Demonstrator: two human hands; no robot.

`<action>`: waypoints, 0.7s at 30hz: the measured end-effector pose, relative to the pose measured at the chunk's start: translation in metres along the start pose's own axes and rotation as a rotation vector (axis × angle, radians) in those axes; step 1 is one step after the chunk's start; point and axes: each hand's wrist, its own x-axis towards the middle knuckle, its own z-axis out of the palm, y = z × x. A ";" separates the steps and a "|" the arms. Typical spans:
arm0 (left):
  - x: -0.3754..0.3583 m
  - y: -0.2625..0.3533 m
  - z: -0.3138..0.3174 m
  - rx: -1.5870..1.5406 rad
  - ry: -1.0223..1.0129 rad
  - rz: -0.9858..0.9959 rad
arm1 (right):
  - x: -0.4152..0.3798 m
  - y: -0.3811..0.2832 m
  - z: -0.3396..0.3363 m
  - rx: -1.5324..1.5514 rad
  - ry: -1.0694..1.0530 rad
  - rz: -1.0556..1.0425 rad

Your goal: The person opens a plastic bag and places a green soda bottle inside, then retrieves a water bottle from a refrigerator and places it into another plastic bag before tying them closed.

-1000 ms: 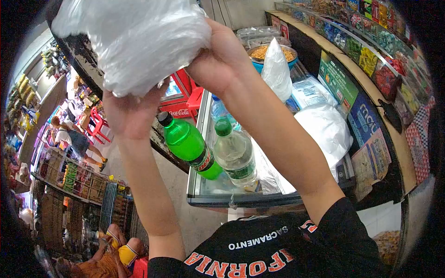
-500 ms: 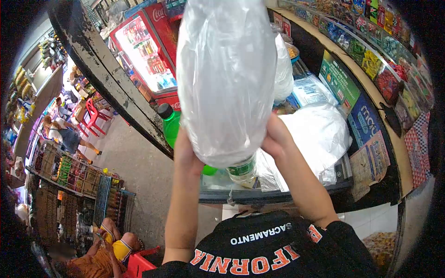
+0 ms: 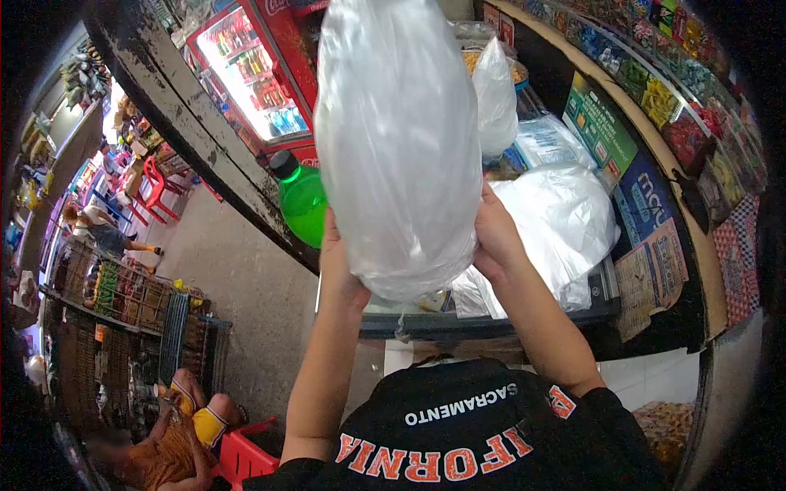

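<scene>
A large, bulging white plastic bag is held up in front of me, filling the middle of the view. My left hand grips its lower left side and my right hand its lower right side. The fingers are partly hidden behind the bag, and its contents cannot be made out. Just left of it stands a green bottle with a black cap. To the right, a heap of white plastic bags lies on the counter, and a smaller white bag is farther back.
A red drink fridge stands beyond a peeling post at left. Hanging snack packs line the right side. A person sits at lower left near a red plastic chair, with wire racks behind.
The bag in my hands has shifted slightly, now covering the clear bottle that showed below it. More of the green bottle and the smaller white bag behind is visible.
</scene>
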 end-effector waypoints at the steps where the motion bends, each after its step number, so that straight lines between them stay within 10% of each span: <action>1: 0.004 -0.012 -0.011 0.041 0.010 0.057 | 0.003 0.005 -0.008 0.000 0.006 0.010; 21: 0.006 -0.122 -0.149 0.978 0.144 0.008 | 0.036 0.105 -0.139 -0.882 0.034 -0.249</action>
